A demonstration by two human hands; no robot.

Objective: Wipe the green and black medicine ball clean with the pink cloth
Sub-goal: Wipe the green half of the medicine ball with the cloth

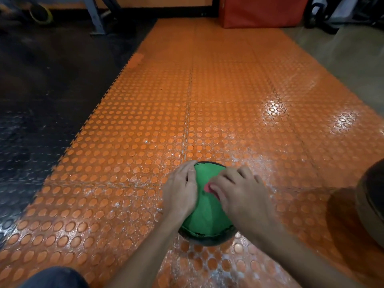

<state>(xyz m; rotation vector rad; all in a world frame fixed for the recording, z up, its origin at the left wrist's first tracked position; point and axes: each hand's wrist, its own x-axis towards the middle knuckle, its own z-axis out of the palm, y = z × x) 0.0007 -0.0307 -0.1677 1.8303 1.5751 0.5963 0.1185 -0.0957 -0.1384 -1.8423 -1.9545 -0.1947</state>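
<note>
So the ball point(205, 215) sits on the floor mat in the lower middle of the frame, right in front of the person. It's a big green panel on top with a black band round the edge and some dark stitching where the two meet. The green looks matte and pretty even from here. I can't make out any obvious grime, but the shot is a bit blurry, so who knows. The left hand point(180, 192) is laid flat against the ball's left side, fingers mostly straight and holding nothing. My guess is it's just there to stop the ball rolling off while the other hand rubs. The right hand point(239, 194) is over the top right of the ball with its fingers curled down on the cloth point(208, 188). Only a small pink bit pokes out between the two hands, pressed onto the green. Bunching it like that probably gives more pressure on one spot. Looks like mid-wipe to me, and the underside and the black band probably haven't been reached. Around it the orange studded mat point(187, 100) is shiny, with whitish scuffs near the ball. There's a black floor point(41, 90) along the left, a brown ball point(372, 204) at the right edge, a red box point(259, 11) at the upper right, and a knee point(56, 277) in dark denim at the bottom left.
</note>
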